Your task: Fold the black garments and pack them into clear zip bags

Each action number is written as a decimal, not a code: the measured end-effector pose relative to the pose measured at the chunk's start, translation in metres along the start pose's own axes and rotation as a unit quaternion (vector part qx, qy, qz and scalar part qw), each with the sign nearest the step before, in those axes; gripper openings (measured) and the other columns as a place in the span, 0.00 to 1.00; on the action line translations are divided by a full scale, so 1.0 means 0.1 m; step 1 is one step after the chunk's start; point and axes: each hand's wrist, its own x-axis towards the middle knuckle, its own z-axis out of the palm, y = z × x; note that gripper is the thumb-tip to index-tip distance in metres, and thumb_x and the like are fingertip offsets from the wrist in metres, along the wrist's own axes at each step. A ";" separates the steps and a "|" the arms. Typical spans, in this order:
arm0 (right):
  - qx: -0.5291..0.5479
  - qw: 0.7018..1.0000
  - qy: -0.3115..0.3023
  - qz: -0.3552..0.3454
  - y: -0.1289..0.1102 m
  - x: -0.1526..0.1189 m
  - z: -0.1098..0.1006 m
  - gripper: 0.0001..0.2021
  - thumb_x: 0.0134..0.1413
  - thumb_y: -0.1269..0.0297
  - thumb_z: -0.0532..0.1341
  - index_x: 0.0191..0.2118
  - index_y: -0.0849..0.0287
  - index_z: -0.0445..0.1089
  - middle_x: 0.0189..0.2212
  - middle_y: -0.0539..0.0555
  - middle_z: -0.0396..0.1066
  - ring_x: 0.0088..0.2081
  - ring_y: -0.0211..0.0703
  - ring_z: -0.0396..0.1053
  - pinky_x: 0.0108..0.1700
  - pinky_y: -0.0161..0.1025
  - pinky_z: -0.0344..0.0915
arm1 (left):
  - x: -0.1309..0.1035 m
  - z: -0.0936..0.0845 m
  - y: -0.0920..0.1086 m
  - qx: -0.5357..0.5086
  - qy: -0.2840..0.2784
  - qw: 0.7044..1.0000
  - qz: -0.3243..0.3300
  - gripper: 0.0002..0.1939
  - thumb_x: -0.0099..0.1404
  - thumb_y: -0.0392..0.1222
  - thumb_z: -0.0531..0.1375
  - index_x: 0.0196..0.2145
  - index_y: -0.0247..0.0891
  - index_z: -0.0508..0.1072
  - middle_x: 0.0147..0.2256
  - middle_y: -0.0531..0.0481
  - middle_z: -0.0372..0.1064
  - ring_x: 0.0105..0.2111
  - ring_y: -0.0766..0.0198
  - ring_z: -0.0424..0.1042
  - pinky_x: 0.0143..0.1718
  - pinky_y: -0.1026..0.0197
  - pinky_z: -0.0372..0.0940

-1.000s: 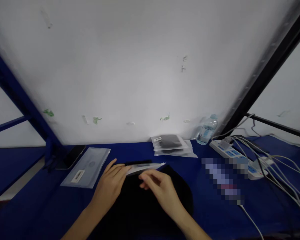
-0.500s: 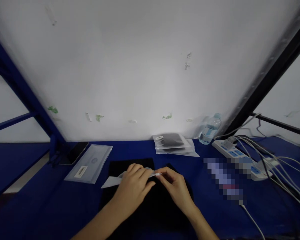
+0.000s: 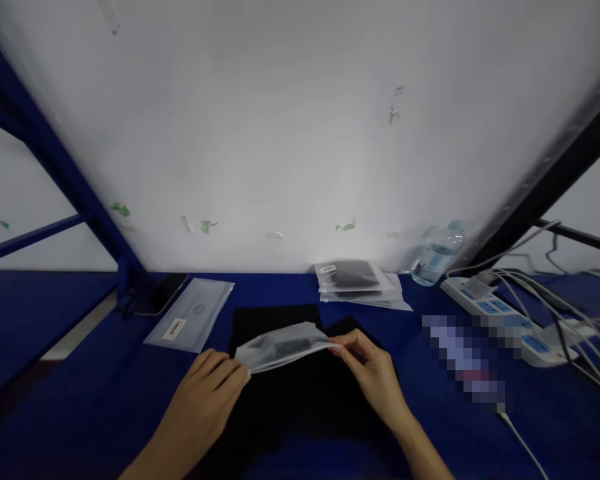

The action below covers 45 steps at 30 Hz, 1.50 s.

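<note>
A frosted plastic bag (image 3: pixel 285 345) is stretched between both hands, its long near edge facing me. My left hand (image 3: pixel 213 390) pinches the bag's left corner with its fingers together. At the other end, my right hand (image 3: pixel 365 360) grips the right corner between thumb and fingers. Beneath the bag lies black fabric (image 3: pixel 290 407), spread on the blue table (image 3: pixel 105 400). Something dark shows faintly under or inside the frosted plastic; which of these I cannot tell.
Another labelled frosted bag (image 3: pixel 193 317) lies at the left, beside a phone (image 3: pixel 164 293). Stacked bags (image 3: pixel 355 280) and a water bottle (image 3: pixel 437 257) stand by the wall. A power strip (image 3: pixel 500 317) with cables and a blurred-out object (image 3: pixel 465 363) are at the right.
My left hand has slid left along the bag to its left corner, so the bag is now spread out and more visible. My right hand keeps its pinch. The view has shifted slightly.
</note>
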 end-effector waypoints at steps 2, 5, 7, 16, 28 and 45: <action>0.001 1.000 -0.001 0.004 0.01 -0.01 0.02 0.11 0.55 0.53 0.61 0.34 0.57 0.71 0.36 0.54 0.76 0.39 0.46 0.74 0.43 0.40 0.69 | -0.08 -0.05 0.00 -0.003 -0.009 1.000 -0.024 0.08 0.69 0.31 0.52 0.41 0.37 0.70 0.35 0.50 0.72 0.38 0.58 0.68 0.46 0.51 0.58; -0.004 1.000 -0.006 0.000 0.00 -0.03 0.05 0.11 0.56 0.54 0.61 0.34 0.56 0.71 0.38 0.54 0.76 0.39 0.46 0.74 0.43 0.40 0.69 | -0.01 -0.06 0.05 -0.043 -0.043 0.997 -0.053 0.06 0.70 0.37 0.54 0.42 0.38 0.70 0.36 0.49 0.71 0.38 0.58 0.68 0.44 0.51 0.60; -0.011 1.000 -0.012 0.000 0.00 -0.04 0.05 0.11 0.56 0.54 0.61 0.34 0.56 0.71 0.39 0.55 0.76 0.40 0.46 0.74 0.44 0.41 0.69 | 0.10 -0.05 0.09 -0.068 -0.070 0.993 -0.061 0.06 0.70 0.39 0.54 0.42 0.39 0.70 0.37 0.49 0.71 0.37 0.57 0.67 0.41 0.52 0.61; -0.182 0.971 0.065 -0.139 -0.15 -0.15 0.05 0.08 0.59 0.64 0.58 0.42 0.56 0.71 0.45 0.59 0.73 0.47 0.50 0.72 0.50 0.49 0.69 | 0.26 0.08 0.13 -0.177 -0.095 0.972 -0.119 0.12 0.72 0.35 0.48 0.36 0.40 0.70 0.33 0.51 0.68 0.35 0.63 0.69 0.40 0.59 0.64; -0.490 0.809 -0.028 -0.325 -0.18 -0.22 0.83 0.20 0.56 0.79 0.49 0.53 0.65 0.67 0.44 0.65 0.73 0.46 0.55 0.72 0.47 0.49 0.71 | 0.20 0.23 0.34 -0.205 -0.012 0.968 -0.144 0.11 0.72 0.37 0.47 0.35 0.40 0.68 0.30 0.51 0.66 0.30 0.64 0.69 0.34 0.61 0.66; -0.445 0.830 -0.098 -0.321 -0.01 -0.12 0.86 0.19 0.56 0.79 0.52 0.52 0.62 0.67 0.38 0.59 0.75 0.39 0.52 0.74 0.41 0.47 0.73 | -0.01 0.23 0.02 -0.706 -0.091 0.423 -0.560 0.28 0.70 0.58 0.47 0.40 0.28 0.72 0.28 0.43 0.76 0.29 0.57 0.77 0.28 0.60 0.72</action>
